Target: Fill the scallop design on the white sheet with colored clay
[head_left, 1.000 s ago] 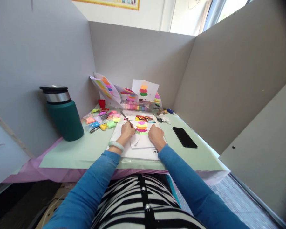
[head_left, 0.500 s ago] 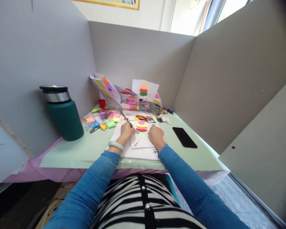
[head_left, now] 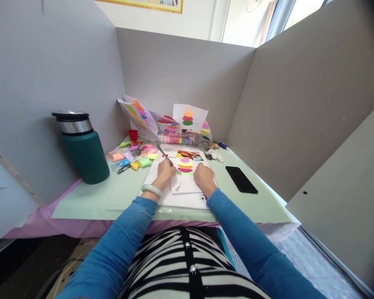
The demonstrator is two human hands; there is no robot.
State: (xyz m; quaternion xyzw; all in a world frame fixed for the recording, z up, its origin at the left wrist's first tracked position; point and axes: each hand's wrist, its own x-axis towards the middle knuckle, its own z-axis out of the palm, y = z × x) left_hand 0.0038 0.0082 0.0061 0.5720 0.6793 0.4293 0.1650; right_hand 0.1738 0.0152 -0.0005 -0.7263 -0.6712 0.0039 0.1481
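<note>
On a white sheet (head_left: 187, 188) lies a layered clay picture (head_left: 185, 166) in pink, yellow, orange, magenta and light green bands. My left hand (head_left: 165, 170) is closed around a slim grey metal tool (head_left: 162, 152). The tool's upper end points up and to the left; its lower end is by the light green band, and its exact kind is unclear. My right hand (head_left: 205, 177) rests curled at the sheet's right side, close to the bands. Its fingertips are tucked under, so whatever they may pinch is hidden.
Soft clay packets (head_left: 140, 155) lie left of the papers. A green bottle (head_left: 85, 155) stands further left, a black phone (head_left: 241, 179) at right. Behind are a red cup (head_left: 133, 135), a clay pack (head_left: 179, 139) and leaning pictures (head_left: 190, 116). Grey partitions (head_left: 183, 70) enclose the table.
</note>
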